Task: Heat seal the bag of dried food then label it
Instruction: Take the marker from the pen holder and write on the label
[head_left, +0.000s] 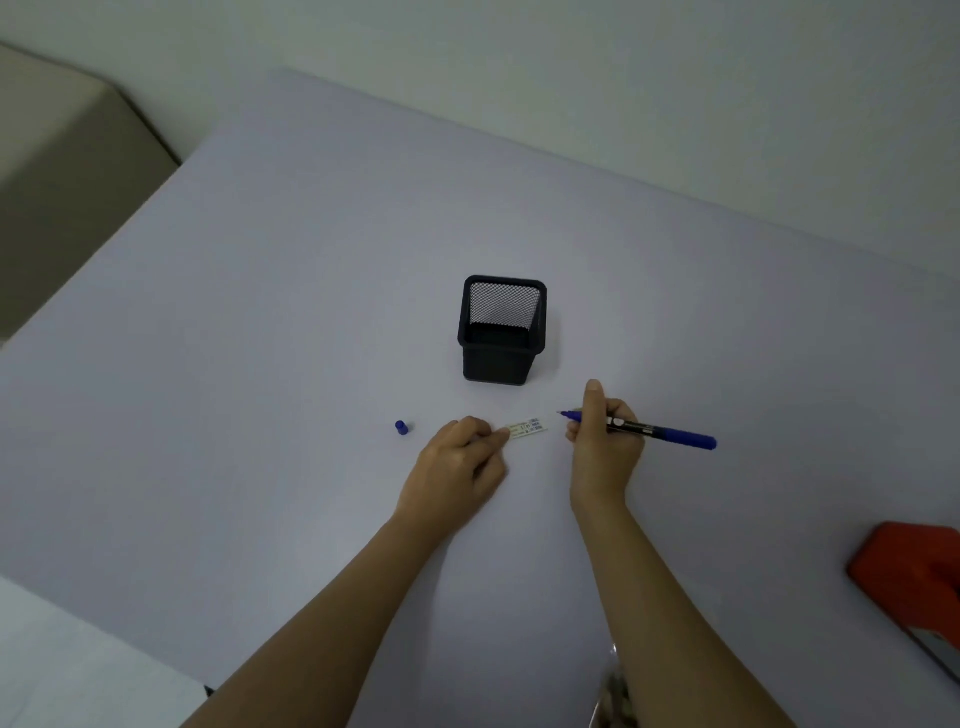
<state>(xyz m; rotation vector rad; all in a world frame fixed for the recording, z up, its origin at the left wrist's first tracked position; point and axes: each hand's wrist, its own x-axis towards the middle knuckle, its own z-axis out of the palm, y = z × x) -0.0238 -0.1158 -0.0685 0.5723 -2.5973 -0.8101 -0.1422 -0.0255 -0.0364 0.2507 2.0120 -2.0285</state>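
Surface: flat table (311, 312), pale lavender-grey, matte, far edge butting a plain off-white wall (571, 62). Beige box-like unit (67, 166) stands off the table's far left corner. White ledge (62, 654) shows below the near left edge.

Label (527, 429): small pale strip with print, flat on the table at centre, between the two hands.
Left hand (457, 467): fingers curled, thumb and forefinger tips together on the label's left end, pinching it down.
Right hand (605, 441): fingers wrapped round a blue marker (660, 431), thumb sticking up. The marker is uncapped, its tip points left and sits just off the label's right end, not touching it. The barrel runs out to the right, nearly level.
Marker cap (401, 427): blue, upright on the table, just left of the left hand.
Black mesh pen holder (501, 332): square, upright, nothing visible inside, just behind the hands.

Orange-red device (914, 577): at the right edge, cropped, type unclear.
Clear bag (615, 691): at the bottom edge, tight beside the right forearm, brownish contents, mostly hidden, seal state unreadable
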